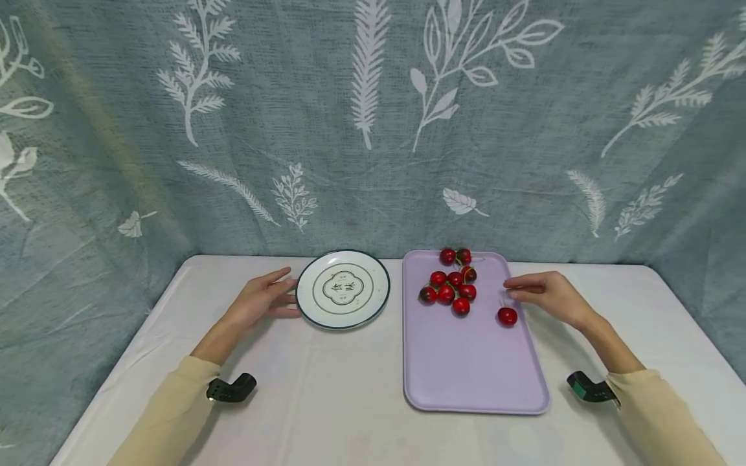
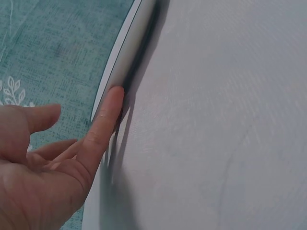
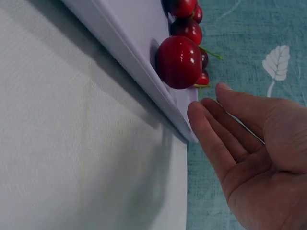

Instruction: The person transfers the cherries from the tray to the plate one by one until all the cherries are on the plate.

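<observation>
On the left, a round white plate [image 1: 373,288] with a dark rim and printed characters lies on the table. My left hand [image 1: 265,301] is beside it with fingers extended, a fingertip right at the plate's rim [image 2: 117,62]. A lilac tray [image 1: 474,362] to the right bears a group of red cherries [image 1: 446,294], some with green stems. A single cherry [image 1: 507,316] lies apart near the tray's right edge. Just behind this cherry, my right hand [image 1: 548,296] reaches over that edge. In the right wrist view its thumb and fingers [image 3: 211,139] stand apart, with nothing between them.
A white cloth [image 1: 344,388] covers the table. Behind it hangs a green curtain [image 1: 326,97] with white leaf prints. Each wrist carries a black device [image 1: 232,388] that juts out low over the cloth.
</observation>
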{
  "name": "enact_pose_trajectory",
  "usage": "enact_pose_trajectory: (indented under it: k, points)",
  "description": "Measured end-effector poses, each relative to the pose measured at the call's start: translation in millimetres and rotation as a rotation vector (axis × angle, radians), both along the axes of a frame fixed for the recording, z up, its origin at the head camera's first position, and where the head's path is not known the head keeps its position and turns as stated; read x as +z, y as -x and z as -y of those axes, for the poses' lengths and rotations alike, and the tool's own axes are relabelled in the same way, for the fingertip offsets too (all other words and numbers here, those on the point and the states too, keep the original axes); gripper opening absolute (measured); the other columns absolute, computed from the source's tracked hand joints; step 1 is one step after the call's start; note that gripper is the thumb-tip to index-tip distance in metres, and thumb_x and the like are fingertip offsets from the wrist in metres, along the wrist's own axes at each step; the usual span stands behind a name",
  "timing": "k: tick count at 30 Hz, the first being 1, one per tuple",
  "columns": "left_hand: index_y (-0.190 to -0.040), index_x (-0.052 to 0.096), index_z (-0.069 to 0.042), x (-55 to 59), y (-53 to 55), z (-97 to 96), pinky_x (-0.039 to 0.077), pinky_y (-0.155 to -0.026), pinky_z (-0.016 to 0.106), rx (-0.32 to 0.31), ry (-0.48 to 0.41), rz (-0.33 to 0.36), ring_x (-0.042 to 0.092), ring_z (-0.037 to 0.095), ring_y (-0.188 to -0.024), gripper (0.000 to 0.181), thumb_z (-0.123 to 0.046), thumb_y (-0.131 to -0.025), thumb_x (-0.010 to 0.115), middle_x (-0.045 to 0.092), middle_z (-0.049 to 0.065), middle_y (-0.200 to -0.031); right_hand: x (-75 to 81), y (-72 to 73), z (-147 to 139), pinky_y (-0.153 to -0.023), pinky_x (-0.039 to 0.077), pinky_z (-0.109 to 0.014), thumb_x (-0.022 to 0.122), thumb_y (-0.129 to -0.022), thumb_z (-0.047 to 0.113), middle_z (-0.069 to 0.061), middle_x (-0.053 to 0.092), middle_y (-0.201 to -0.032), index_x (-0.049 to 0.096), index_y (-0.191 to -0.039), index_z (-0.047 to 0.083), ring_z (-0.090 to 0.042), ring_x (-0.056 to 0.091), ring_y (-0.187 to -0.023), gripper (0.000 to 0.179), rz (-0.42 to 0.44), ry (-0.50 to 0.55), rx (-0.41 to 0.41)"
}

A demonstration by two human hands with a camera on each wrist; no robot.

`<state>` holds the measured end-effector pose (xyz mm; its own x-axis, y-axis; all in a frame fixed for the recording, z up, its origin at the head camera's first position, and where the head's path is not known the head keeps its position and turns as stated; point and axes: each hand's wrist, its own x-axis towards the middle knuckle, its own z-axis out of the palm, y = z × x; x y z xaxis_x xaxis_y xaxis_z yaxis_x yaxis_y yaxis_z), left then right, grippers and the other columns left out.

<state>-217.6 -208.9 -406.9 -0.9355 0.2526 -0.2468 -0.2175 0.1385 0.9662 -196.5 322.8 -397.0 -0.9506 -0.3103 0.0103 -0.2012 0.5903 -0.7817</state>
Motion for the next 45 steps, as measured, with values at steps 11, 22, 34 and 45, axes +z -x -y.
enact_pose_trajectory:
  k: [11,22,34,45]
  points:
    - [-0.154,0.019,0.004,-6.6,2.4,-2.0,0.061,-0.084,0.037,0.054,-0.033,0.047,0.066,0.01,-0.091,0.056,-0.015,-0.106,0.041,0.031,0.033,-0.148,-2.4,7.5,7.9,-0.081,0.056,-0.014,0.067,-0.093,0.011,-0.02,0.069,-0.114,0.068,-0.117,-0.006,-0.003,0.067,-0.096,0.029,0.041,-0.022,0.005]
    - [-0.15,0.027,0.008,-9.1,4.8,-6.7,0.062,-0.083,0.036,0.054,-0.02,0.039,0.065,0.01,-0.091,0.055,-0.012,-0.103,0.047,0.036,0.032,-0.146,-4.8,5.5,6.1,-0.08,0.057,-0.014,0.068,-0.092,0.01,-0.018,0.071,-0.11,0.071,-0.114,-0.005,-0.002,0.067,-0.094,0.027,0.036,-0.039,-0.01]
    - [-0.149,0.028,0.009,-8.1,4.6,-6.3,0.063,-0.076,0.032,0.051,-0.023,0.028,0.069,0.012,-0.079,0.062,0.009,-0.093,0.054,0.027,0.035,-0.151,-4.3,4.5,7.0,-0.076,0.057,-0.015,0.068,-0.092,0.011,-0.015,0.073,-0.105,0.074,-0.108,-0.003,-0.001,0.067,-0.089,0.022,0.031,-0.047,-0.024]
    - [-0.149,0.028,0.01,-9.3,5.1,-7.3,0.063,-0.075,0.032,0.062,-0.023,0.037,0.069,0.014,-0.079,0.063,0.011,-0.093,0.054,0.029,0.035,-0.15,-1.7,2.4,6.2,-0.073,0.062,-0.026,0.069,-0.091,0.009,-0.018,0.073,-0.1,0.072,-0.106,-0.008,-0.012,0.071,-0.084,0.023,0.109,0.03,0.023]
